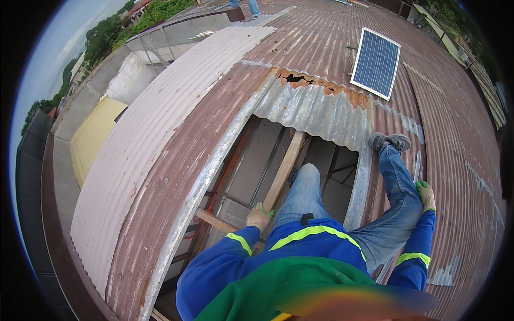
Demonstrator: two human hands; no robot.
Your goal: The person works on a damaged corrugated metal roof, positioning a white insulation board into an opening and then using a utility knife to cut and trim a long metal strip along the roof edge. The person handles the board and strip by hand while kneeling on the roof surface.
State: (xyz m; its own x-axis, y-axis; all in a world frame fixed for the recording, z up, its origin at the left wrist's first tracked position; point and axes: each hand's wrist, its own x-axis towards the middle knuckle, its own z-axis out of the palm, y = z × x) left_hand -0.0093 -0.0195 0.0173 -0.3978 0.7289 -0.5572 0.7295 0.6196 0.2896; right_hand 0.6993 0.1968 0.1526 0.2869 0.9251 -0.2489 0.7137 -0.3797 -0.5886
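Note:
I straddle an opening in a corrugated metal roof, one leg down inside it and the other bent on the sheets at the right. My left hand [259, 218], in a pale glove with green fingertips, is closed on a wooden beam [284, 171] that runs up the opening. Beside my bent knee, my right hand [426, 196] in a similar glove has its fingers curled at a thin silvery metal bar [417, 167]. My leg hides part of that bar. A galvanized corrugated sheet [316, 112] with a rusted, holed upper edge covers the opening's far end.
A solar panel [376, 63] lies on the roof beyond my right foot. A wooden crosspiece [217, 220] and metal framing show inside the opening. Pale sheets [176, 80] slope off at the left, above a yellow lower roof [95, 136]. Another person's legs [253, 6] appear at the far edge.

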